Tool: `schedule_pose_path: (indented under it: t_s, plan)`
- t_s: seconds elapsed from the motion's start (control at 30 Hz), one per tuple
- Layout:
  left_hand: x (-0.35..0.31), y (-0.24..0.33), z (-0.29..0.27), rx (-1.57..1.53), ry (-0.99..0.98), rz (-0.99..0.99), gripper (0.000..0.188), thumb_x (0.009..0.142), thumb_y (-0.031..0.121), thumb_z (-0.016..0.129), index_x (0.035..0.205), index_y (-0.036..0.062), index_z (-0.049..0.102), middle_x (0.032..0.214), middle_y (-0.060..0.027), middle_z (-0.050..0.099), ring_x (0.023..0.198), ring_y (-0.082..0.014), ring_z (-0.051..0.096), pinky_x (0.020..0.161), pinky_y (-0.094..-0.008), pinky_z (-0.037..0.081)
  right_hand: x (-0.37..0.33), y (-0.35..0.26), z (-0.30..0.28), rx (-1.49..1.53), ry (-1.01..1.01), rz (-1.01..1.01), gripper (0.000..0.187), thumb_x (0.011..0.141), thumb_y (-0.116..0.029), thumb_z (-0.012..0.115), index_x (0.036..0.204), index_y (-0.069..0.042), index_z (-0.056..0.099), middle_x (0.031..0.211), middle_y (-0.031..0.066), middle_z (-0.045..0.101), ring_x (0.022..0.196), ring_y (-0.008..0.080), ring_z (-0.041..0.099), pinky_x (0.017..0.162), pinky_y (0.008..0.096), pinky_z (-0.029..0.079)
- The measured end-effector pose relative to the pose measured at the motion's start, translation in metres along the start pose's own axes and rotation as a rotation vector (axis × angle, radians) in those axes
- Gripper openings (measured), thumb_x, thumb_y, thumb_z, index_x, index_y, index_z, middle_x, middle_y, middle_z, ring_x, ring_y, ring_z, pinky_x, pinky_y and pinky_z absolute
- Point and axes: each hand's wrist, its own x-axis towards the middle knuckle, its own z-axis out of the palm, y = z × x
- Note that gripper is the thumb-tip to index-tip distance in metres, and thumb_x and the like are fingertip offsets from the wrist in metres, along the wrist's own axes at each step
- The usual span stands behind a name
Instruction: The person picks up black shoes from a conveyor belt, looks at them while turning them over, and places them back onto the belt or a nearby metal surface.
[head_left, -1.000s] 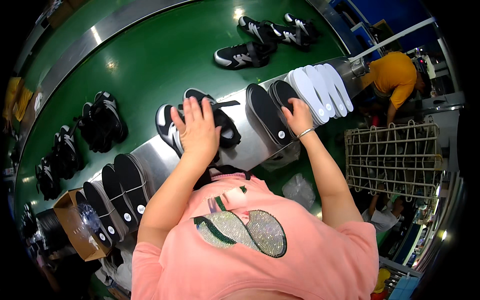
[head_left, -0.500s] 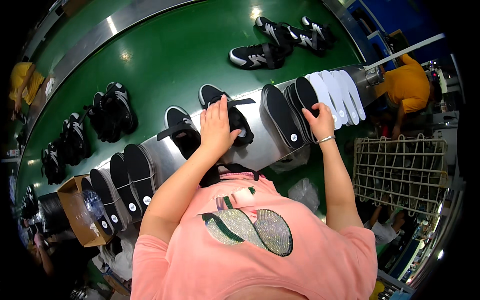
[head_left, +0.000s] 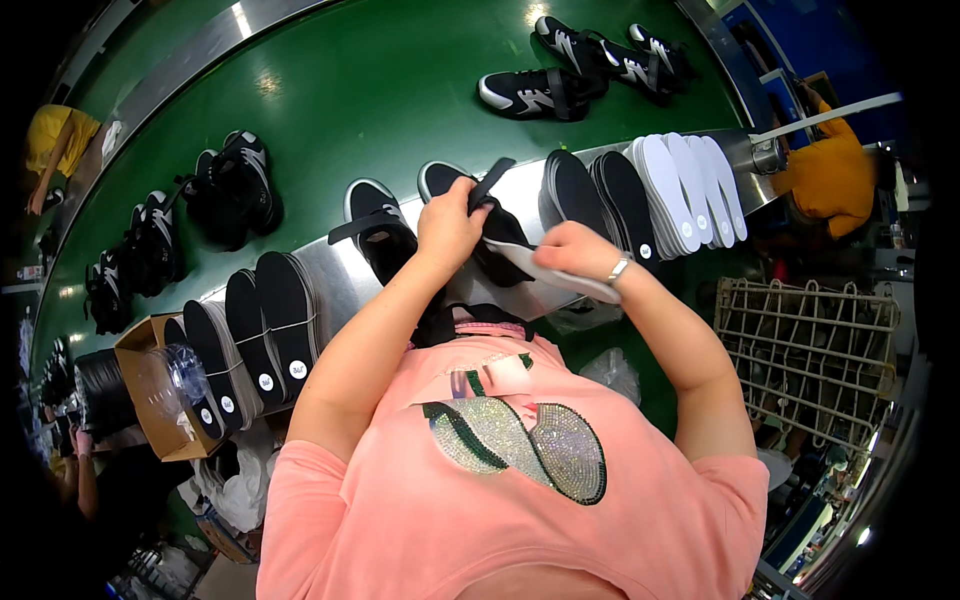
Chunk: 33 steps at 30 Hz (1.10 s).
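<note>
- Left hand (head_left: 450,222): positioned on the right-hand shoe (head_left: 508,228) of the front pair, beside the base of its raised strap (head_left: 492,182). Fingers are bent against the shoe upper; whether they are closed on the material cannot be determined.
- Right hand (head_left: 578,255): clamped on a single insole (head_left: 518,257), thumb and fingers together on its edge. A metal band (head_left: 619,268) encircles the wrist.
- Insole: tilted, grey face visible. The far end is at the opening of the right-hand shoe; the near end projects past the right hand toward the body.
- Right-hand shoe: toe directed away from the person, on the bare metal strip (head_left: 330,275) at the near edge of the green work surface (head_left: 350,90).
- Left-hand shoe (head_left: 388,250): just beside its mate, toe in the same direction, strap extended to the left.
- Right side of the strip: two stacks of black insoles (head_left: 620,200), followed by a row of white insoles (head_left: 665,190).
- Left side: banded bundles of black insoles (head_left: 290,310), then an open carton (head_left: 135,375) containing clear plastic.
- Far side: further black-and-silver shoes (head_left: 530,95) on the green work surface.
</note>
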Motion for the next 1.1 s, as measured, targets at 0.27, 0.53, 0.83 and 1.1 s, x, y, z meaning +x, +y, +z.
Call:
schedule_pose_path:
  t_s: [0.27,0.53,0.83,1.1]
  plan:
    - [0.007,-0.016,0.003,-0.205,-0.058,-0.004,0.021,0.077,0.016,0.053,0.088,-0.0022,0.053,0.072,-0.0206,0.057,0.071,-0.0325,0.057,0.061,-0.0356,0.043,0.027,-0.015,0.050,-0.892,0.310,-0.187,0.017,0.066,-0.021,0.056,0.077,-0.008,0.059,0.085,0.0097,0.051,0.079,0.0243,0.053,0.070,0.0383,0.040]
    - [0.004,-0.011,0.014,-0.103,0.060,-0.055,0.017,0.076,0.015,0.054,0.081,-0.0005,0.052,0.069,-0.0207,0.057,0.070,-0.0382,0.055,0.063,-0.0435,0.042,-0.025,-0.032,0.023,-0.912,0.078,0.036,0.019,0.064,-0.021,0.058,0.076,-0.006,0.056,0.076,0.0112,0.056,0.070,0.0255,0.057,0.060,0.0360,0.046]
    - [-0.003,-0.009,0.008,-0.106,0.082,-0.027,0.026,0.077,0.017,0.053,0.095,-0.0011,0.052,0.083,-0.0219,0.058,0.079,-0.0389,0.055,0.068,-0.0414,0.043,0.040,-0.023,0.060,-0.826,0.059,-0.212,0.013,0.067,-0.013,0.052,0.068,-0.004,0.061,0.071,0.0131,0.059,0.071,0.0260,0.058,0.062,0.0357,0.047]
    - [-0.001,-0.024,0.012,-0.286,0.038,0.002,0.017,0.080,0.011,0.051,0.090,-0.0028,0.052,0.076,-0.0156,0.060,0.070,-0.0236,0.058,0.065,-0.0311,0.044,0.083,-0.016,0.064,-0.877,-0.355,0.021,0.020,0.071,-0.011,0.052,0.084,-0.003,0.065,0.088,0.0118,0.063,0.083,0.0229,0.060,0.069,0.0348,0.048]
